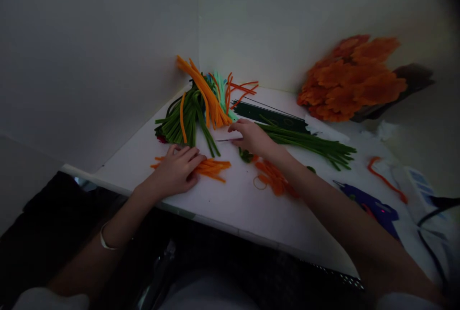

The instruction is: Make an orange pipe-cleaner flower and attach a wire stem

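My left hand [176,171] lies over a small pile of short orange pipe cleaners [212,168], its fingers spread across them near the table's front edge. Further back, my right hand [251,136] has its fingers curled around a thin, pointed tool [224,140]; its handle is hidden, so its kind is unclear. Just behind both hands is a heap of green pipe cleaners [176,130] with longer orange pipe cleaners [206,92] on top. Below my right wrist are orange fuzzy pieces [273,178] and a small green coil [246,155].
Green stems [309,142] lie right of centre, before a dark green bundle of thin sticks [269,112]. A bouquet of orange flowers [355,77] leans at the back right. A blue glue gun [373,204] and a black cable [431,247] are at the right. Walls enclose the white table [230,209].
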The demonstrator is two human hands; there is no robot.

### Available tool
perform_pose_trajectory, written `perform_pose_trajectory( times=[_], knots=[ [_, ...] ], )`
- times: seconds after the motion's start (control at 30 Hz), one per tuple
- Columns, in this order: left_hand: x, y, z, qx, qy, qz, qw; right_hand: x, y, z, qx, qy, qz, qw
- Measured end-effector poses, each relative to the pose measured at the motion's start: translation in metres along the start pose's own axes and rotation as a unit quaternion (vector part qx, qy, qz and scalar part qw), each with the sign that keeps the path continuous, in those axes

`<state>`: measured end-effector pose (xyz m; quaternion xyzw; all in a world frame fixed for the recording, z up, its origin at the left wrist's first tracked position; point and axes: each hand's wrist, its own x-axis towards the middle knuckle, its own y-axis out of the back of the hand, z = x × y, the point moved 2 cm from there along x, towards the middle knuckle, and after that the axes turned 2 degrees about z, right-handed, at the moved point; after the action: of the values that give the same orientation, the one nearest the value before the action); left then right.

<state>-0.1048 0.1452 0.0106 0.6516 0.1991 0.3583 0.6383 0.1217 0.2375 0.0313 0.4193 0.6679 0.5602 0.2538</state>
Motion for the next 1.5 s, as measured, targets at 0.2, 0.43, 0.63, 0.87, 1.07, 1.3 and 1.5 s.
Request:
perform_pose_trajectory(
  times=[0.2, 0.43, 0.63, 0.87, 1.07, 1.3, 1.5],
  knots=[
    [0.001, -0.005, 0.005, 0.0, -0.005, -0.01, 1.0, -0.051, 0.046, -0.002, 0.005, -0.011, 0.08, 0.997],
    [0.001, -0.006, 0.003, -0.014, -0.044, -0.008, 0.999, -0.155, 0.066, 0.023, -0.003, -0.082, 0.138, 0.987],
    [0.001, -0.007, 0.003, -0.022, -0.052, -0.001, 0.998, -0.203, 0.031, 0.022, 0.001, -0.051, 0.106, 0.993],
    [0.004, -0.009, 0.044, -0.031, -0.108, -0.002, 0.994, -0.197, 0.009, 0.009, -0.019, 0.054, 0.038, 0.998],
    [0.024, -0.011, 0.091, -0.033, -0.147, -0.018, 0.988, -0.181, -0.002, 0.028, -0.06, 0.055, 0.002, 0.997],
    [0.064, -0.023, 0.127, -0.029, -0.198, -0.059, 0.978, -0.162, 0.002, 0.047, -0.052, 0.027, 0.046, 0.997],
    [0.067, -0.019, 0.122, -0.039, -0.202, -0.052, 0.977, -0.184, 0.04, 0.048, -0.034, 0.006, 0.097, 0.995]
  ],
)
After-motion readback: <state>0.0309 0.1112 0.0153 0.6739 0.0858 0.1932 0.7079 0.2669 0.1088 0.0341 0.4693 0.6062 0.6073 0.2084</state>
